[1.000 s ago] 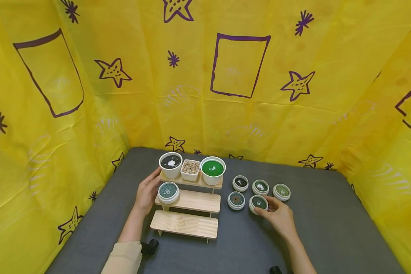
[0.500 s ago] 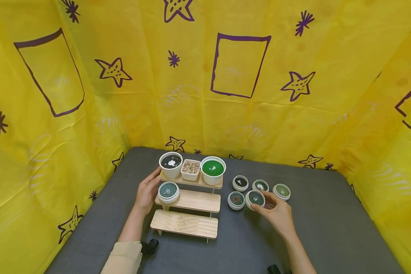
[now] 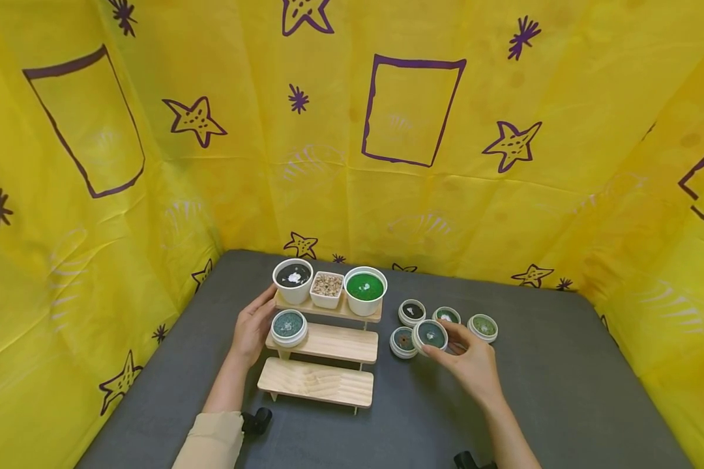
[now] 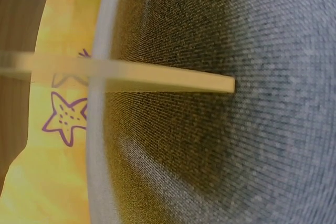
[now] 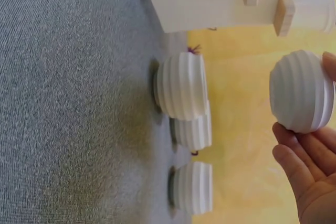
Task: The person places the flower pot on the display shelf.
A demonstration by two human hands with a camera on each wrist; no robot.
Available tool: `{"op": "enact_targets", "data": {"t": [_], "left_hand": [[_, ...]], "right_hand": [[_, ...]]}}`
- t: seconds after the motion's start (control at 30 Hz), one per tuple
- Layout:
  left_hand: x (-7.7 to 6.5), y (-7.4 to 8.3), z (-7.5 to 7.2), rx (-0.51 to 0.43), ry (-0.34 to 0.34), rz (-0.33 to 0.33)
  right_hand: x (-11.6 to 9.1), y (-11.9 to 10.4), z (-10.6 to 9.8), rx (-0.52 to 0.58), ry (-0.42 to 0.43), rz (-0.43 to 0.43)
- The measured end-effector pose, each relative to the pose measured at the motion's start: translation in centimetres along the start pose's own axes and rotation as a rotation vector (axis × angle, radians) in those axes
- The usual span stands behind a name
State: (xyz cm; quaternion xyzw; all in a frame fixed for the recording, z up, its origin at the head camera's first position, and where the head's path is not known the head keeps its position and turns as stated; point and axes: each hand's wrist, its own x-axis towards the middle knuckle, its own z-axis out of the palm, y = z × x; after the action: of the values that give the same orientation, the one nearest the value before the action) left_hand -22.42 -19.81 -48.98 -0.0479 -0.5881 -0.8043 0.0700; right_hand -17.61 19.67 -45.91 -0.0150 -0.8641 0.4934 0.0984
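Before a yellow star-patterned cloth, the right hand pinches a round, ribbed, teal-filled white pot above the grey table: probably stiff, breakable, best held by its ribs. The left hand is at a tiered wooden stand, grip unclear.

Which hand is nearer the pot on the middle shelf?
Left. The left hand is just left of that pot; the right hand is right of the stand, holding another pot.
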Motion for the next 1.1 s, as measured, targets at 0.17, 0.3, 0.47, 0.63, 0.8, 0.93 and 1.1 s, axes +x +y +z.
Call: {"op": "enact_targets", "data": {"t": [0.17, 0.3, 0.47, 0.63, 0.8, 0.93, 1.1], "left_hand": [[0.0, 0.1, 0.0, -0.003, -0.003, -0.004], [0.0, 0.0, 0.0, -0.006, -0.001, -0.007], [0.0, 0.1, 0.0, -0.011, -0.006, -0.007], [0.1, 0.0, 0.0, -0.010, -0.007, 0.009], [0.1, 0.0, -0.1, -0.016, -0.013, 0.002], [0.0, 0.1, -0.1, -0.016, -0.014, 0.002], [0.1, 0.1, -0.1, -0.012, -0.014, 0.001]], "right_hand": [[-0.2, -0.6, 0.3, 0.039, -0.006, -0.024], [-0.2, -1.2, 0.6, 0.079, -0.014, -0.037], [-0.3, -1.9, 1.2, 0.099, -0.040, -0.042], [-0.3, -2.2, 2.0, 0.094, -0.041, -0.034], [-0.4, -2.6, 2.7, 0.090, -0.055, -0.051], [-0.6, -3.0, 3.4, 0.114, -0.073, -0.057], [-0.8, -3.4, 4.5, 0.153, -0.093, -0.084]]}}
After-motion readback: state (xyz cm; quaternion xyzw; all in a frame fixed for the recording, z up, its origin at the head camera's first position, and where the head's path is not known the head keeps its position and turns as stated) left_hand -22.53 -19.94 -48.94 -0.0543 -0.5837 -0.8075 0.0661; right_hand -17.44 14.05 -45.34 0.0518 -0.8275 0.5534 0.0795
